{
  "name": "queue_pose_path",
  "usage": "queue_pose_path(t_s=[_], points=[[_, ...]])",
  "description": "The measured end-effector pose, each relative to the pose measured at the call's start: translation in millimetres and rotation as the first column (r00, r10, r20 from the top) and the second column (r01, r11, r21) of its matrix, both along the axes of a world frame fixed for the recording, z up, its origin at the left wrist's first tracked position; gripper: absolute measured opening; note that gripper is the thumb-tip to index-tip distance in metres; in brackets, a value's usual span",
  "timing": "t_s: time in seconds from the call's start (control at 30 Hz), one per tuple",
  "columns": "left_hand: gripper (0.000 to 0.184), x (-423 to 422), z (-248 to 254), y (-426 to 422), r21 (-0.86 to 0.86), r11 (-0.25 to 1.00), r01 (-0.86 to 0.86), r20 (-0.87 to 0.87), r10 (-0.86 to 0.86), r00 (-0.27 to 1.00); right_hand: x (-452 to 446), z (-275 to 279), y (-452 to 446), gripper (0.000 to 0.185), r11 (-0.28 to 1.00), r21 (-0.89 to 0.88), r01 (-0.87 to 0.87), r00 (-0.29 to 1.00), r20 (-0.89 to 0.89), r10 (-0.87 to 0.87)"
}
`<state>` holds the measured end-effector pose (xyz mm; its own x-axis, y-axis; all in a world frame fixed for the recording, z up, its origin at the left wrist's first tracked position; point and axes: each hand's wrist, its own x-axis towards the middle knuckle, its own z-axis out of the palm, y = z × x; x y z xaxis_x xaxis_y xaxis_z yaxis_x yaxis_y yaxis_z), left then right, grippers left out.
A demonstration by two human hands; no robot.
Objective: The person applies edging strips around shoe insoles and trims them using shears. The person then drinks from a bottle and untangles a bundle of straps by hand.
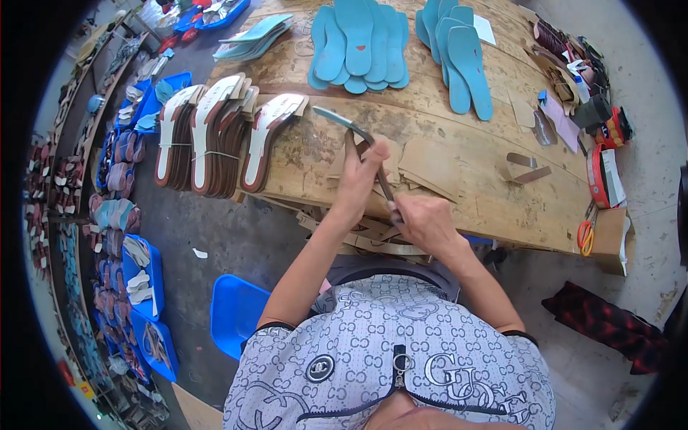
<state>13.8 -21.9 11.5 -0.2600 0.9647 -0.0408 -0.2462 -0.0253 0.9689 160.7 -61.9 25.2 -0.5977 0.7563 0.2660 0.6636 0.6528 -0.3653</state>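
Note:
A curved shoe insole (341, 120), dark along its edge and pale blue at the far tip, is held nearly edge-on above the front of the table. My left hand (358, 179) is closed around its middle, thumb raised along it. My right hand (428, 222) has its fingers wrapped round the lower end. Beneath the hands lie flat brown sheets (430, 168). To the left stand bundles of white-topped brown insoles (208, 136), some tied with string, and a smaller stack (271, 132) is nearest my left hand.
Blue insoles (358, 43) lie fanned at the back of the wooden table (523, 208), with another pile (466, 64) to their right. Orange scissors (585, 238) and a cardboard box (613, 240) are at the right edge. A blue bin (236, 315) stands on the floor at left.

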Motion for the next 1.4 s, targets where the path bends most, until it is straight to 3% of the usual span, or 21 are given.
queue_pose_path(t_s=[0.1,0.13,0.23,0.3,0.33,0.4,0.53,0.63,0.67,0.73,0.77,0.83,0.87,0.9,0.97,1.0,1.07,1.1,1.2,1.3,1.4], points=[[0.062,-24,20,-5,-0.020,0.975,0.222,0.268,-0.209,0.940,-10,9,10,0.019,1.000,0.027,0.009,0.913,-0.408,0.003],[0.060,-27,35,-10,0.015,0.960,0.280,0.302,-0.271,0.914,-14,19,18,0.021,0.976,-0.098,0.194,0.845,-0.489,-0.217],[0.057,-16,27,-15,-0.017,0.971,0.240,0.216,-0.231,0.949,-30,33,42,0.027,0.734,-0.676,-0.068,0.546,-0.641,-0.540],[0.048,-12,38,-19,-0.064,0.989,0.133,0.203,-0.117,0.972,-49,25,36,0.034,0.847,-0.519,-0.114,0.527,-0.754,-0.391],[0.047,-14,46,-19,-0.053,0.993,0.105,0.185,-0.094,0.978,-47,23,34,0.034,0.842,-0.537,-0.044,0.618,-0.677,-0.399],[0.047,-33,40,-22,-0.142,0.982,0.121,0.087,-0.109,0.990,-51,6,11,0.033,0.827,-0.556,-0.082,0.630,-0.672,-0.389],[0.053,-46,21,-16,-0.175,0.984,-0.025,0.161,0.053,0.986,-56,1,-27,0.033,0.684,-0.717,-0.133,0.702,-0.555,-0.446],[0.052,-41,21,-30,-0.075,0.997,-0.032,0.128,0.042,0.991,-55,-4,-24,0.034,0.610,-0.776,-0.159,0.630,-0.556,-0.542],[0.054,-40,-10,-37,-0.075,0.991,0.115,0.273,-0.090,0.958,-55,0,-21,0.034,0.586,-0.797,-0.145,0.554,-0.556,-0.620],[0.057,-24,-28,-69,-0.055,0.966,0.253,0.290,-0.227,0.930,-55,9,-17,0.035,0.517,-0.846,-0.129,0.389,-0.523,-0.758],[0.060,-20,-33,-78,-0.047,0.946,0.319,0.296,-0.292,0.910,-51,4,-15,0.035,0.493,-0.848,-0.194,0.483,-0.520,-0.705],[0.065,-36,-13,-78,-0.042,0.955,0.292,0.389,-0.254,0.885,-36,-7,-10,0.035,0.427,-0.852,-0.304,0.639,-0.515,-0.571],[0.068,-49,3,-78,-0.039,0.959,0.279,0.438,-0.235,0.868,-33,-6,-10,0.036,0.461,-0.834,-0.303,0.780,-0.495,-0.382],[0.070,-70,21,-69,0.094,0.978,0.186,0.719,-0.196,0.667,-30,-5,-7,0.032,0.511,-0.805,-0.302,0.842,-0.476,-0.253],[0.069,-109,9,-61,0.186,0.978,0.095,0.759,-0.205,0.618,-27,-3,8,0.024,0.598,-0.729,-0.332,0.917,-0.397,0.025],[0.062,-114,13,-63,0.148,0.985,0.094,0.670,-0.170,0.723,-28,3,19,0.016,0.680,-0.719,-0.144,0.943,-0.308,-0.126],[0.050,-113,15,-69,0.049,0.994,0.098,0.536,-0.109,0.837,-31,-2,50,0.017,0.968,-0.251,-0.004,0.974,-0.218,-0.053],[0.045,-108,13,-73,-0.011,0.995,0.104,0.502,-0.084,0.861,-33,-5,62,0.020,0.999,0.029,0.042,0.986,-0.164,-0.037],[0.035,-97,6,-77,-0.134,0.978,0.159,0.518,-0.068,0.853,-43,-20,78,0.015,0.994,0.060,-0.096,0.991,0.098,0.090],[0.036,-94,-4,-84,-0.158,0.951,0.267,0.534,-0.145,0.833,-42,-26,86,0.012,0.990,0.020,-0.142,0.988,0.071,0.140],[0.043,-87,-5,-86,-0.174,0.899,0.402,0.513,-0.265,0.816,-36,-24,93,0.011,0.958,-0.283,-0.041,0.953,-0.298,-0.047]])
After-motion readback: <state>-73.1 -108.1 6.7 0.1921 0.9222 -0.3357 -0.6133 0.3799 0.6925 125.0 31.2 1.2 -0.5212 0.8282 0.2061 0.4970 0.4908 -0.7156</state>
